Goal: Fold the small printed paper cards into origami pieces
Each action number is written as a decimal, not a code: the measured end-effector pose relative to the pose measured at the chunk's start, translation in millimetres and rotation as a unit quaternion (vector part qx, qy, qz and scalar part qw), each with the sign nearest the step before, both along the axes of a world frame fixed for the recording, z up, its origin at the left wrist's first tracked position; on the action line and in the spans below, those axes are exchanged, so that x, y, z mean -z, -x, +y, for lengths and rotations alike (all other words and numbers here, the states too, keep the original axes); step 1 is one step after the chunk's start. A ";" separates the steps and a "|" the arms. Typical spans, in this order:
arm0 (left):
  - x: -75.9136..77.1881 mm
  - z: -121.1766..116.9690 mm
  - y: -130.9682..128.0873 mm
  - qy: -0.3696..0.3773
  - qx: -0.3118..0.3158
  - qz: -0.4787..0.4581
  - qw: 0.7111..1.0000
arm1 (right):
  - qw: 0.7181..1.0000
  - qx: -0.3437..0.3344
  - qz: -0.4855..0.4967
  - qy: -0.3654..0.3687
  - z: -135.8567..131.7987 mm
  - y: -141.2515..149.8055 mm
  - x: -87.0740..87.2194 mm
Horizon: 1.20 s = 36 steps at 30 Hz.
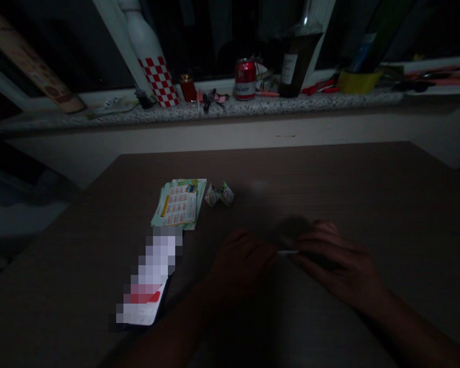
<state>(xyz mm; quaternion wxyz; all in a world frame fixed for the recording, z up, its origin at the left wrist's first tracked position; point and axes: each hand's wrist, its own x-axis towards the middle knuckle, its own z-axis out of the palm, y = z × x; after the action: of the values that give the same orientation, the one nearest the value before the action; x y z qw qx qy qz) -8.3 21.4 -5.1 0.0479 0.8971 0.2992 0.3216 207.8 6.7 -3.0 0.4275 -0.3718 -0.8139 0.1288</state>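
In dim light over the table, my left hand and my right hand face each other, fingers closed. Between their fingertips shows the edge of a thin pale strip that looks like folded paper. Most of it is hidden by the fingers, and both hands appear to grip it. Beyond my left hand lie small folded paper pieces with a green and white print. To their left is a stack of printed paper sheets, its top sheet showing rows of orange-red print.
A phone with a lit screen lies left of my left forearm. Along the granite windowsill stand a red-checkered white bottle, a red can, a dark pouch and a yellow container. The brown table ends near the wall.
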 end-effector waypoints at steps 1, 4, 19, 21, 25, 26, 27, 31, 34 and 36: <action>-0.4 -0.1 -0.3 0.004 0.004 -0.003 1.000 | 1.000 -0.003 0.003 0.002 -0.3 0.9 -0.5; 0.0 -0.4 -0.9 0.019 0.019 -0.012 1.000 | 1.000 -0.010 0.015 0.017 -1.3 4.0 -2.4; -0.5 -4.4 -1.1 0.064 0.036 -0.089 0.993 | 0.995 -0.041 0.068 0.058 -7.6 10.2 -1.7; -3.6 -4.8 -1.1 0.044 0.037 -0.100 0.993 | 0.996 -0.051 0.056 0.036 -7.8 10.3 -2.1; -8.6 -4.9 0.1 0.008 0.039 -0.076 0.996 | 0.998 -0.061 0.028 0.003 -7.9 10.8 -5.5; -9.6 -5.0 0.5 0.000 0.040 -0.068 0.997 | 0.998 -0.061 0.020 -0.003 -8.0 11.1 -6.8; -10.6 -5.2 0.7 -0.008 0.042 -0.062 0.997 | 0.998 -0.060 0.012 -0.009 -8.1 11.5 -8.2; -14.5 -5.8 0.7 -0.025 0.040 -0.037 0.998 | 0.998 -0.049 -0.010 -0.036 -9.1 14.1 -11.5; -16.2 -2.0 4.8 -0.026 0.037 -0.029 0.999 | 0.997 -0.038 -0.004 -0.060 -9.4 12.9 -10.1; -16.6 3.8 12.0 -0.021 0.029 -0.039 0.999 | 0.997 -0.029 0.020 -0.071 -9.1 8.0 -8.6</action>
<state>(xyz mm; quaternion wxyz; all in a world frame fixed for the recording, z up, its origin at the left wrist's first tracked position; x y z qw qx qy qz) -20.4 25.2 11.6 0.0504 0.8931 0.2640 0.3608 199.8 -2.4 5.6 0.4651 -0.3142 -0.8226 0.0907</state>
